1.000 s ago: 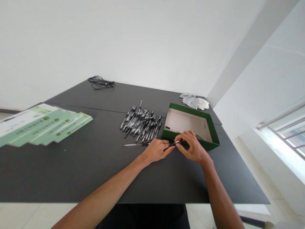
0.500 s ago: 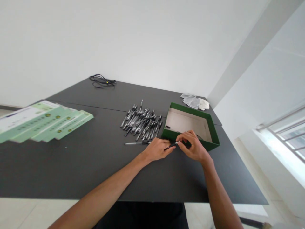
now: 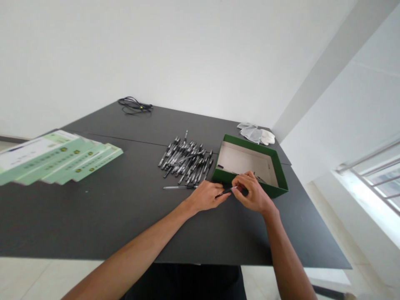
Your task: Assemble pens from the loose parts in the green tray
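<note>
My left hand (image 3: 206,195) rests close to the tabletop, its fingers closed around a dark pen (image 3: 223,192). The pen's far end points right, into the pinched thumb and fingers of my right hand (image 3: 250,192); those fingers hide its tip. Both hands are in front of the near wall of a green box (image 3: 280,171) with a pale inside. A few small dark parts lie in the box. Just left of my left hand, a single clear-barrelled pen (image 3: 176,187) lies flat. Behind it spreads a heap of black and clear pens (image 3: 187,160).
Green-and-white printed boards or booklets (image 3: 67,156) fan out at the left of the dark table (image 3: 125,221). A coiled black cable (image 3: 134,106) lies at the back left. White gloves (image 3: 254,134) rest behind the green box, near the wall.
My right hand's fingers have curled in more around the pen's end and shifted slightly. The left hand keeps its place and hold.
</note>
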Tool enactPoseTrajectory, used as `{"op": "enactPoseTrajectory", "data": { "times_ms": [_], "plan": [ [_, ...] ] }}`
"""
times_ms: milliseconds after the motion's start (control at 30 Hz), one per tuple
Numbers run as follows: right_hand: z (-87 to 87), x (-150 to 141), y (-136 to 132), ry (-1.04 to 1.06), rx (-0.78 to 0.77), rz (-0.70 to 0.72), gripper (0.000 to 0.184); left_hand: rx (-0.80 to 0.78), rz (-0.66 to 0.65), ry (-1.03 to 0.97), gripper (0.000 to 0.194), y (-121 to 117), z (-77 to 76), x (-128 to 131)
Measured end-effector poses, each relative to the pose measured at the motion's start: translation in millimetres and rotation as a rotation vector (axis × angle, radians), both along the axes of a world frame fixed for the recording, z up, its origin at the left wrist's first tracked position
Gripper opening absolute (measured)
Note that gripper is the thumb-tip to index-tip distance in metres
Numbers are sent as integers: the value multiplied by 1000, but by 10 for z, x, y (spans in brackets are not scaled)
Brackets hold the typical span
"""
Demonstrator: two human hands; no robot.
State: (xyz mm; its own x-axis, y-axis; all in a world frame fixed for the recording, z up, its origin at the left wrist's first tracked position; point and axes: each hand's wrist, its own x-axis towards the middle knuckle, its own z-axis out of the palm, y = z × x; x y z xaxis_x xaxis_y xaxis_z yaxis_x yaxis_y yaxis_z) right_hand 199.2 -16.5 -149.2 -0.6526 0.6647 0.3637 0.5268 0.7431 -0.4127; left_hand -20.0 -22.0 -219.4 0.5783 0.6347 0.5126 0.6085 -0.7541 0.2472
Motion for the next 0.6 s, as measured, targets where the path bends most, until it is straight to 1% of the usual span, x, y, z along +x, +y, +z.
{"op": "enactPoseTrajectory", "data": {
  "times_ms": [67, 133, 167, 233, 333, 367, 400, 500, 600],
  "plan": [
    [-25, 0, 13, -19, 5, 17, 28, -10, -14, 5, 49, -9, -4, 6],
    [-55, 12, 28, -20, 8, -3, 42, -14, -24, 0, 47, -17, -5, 13],
    [-62, 21, 31, -20, 7, -16, 47, -16, -26, -5, 47, -19, -4, 16],
    [-56, 37, 30, -28, -3, -15, 46, -18, -27, -17, 47, -19, -1, 18],
    [-21, 37, 20, -41, -3, 38, 30, -1, -31, -32, 48, -14, -4, 14],
    [-15, 29, 17, -37, 3, 48, 28, 11, -31, -36, 48, -12, -6, 11],
    [-16, 17, 14, -30, 11, 52, 30, 25, -27, -39, 48, -12, -8, 7],
    [-36, -13, -4, -8, 8, 72, 43, 59, -8, -52, 47, -21, 11, -3],
    [-11, 48, -26, 38, -44, 100, 50, 89, 15, -82, 41, -49, 95, -4]
  ]
}}
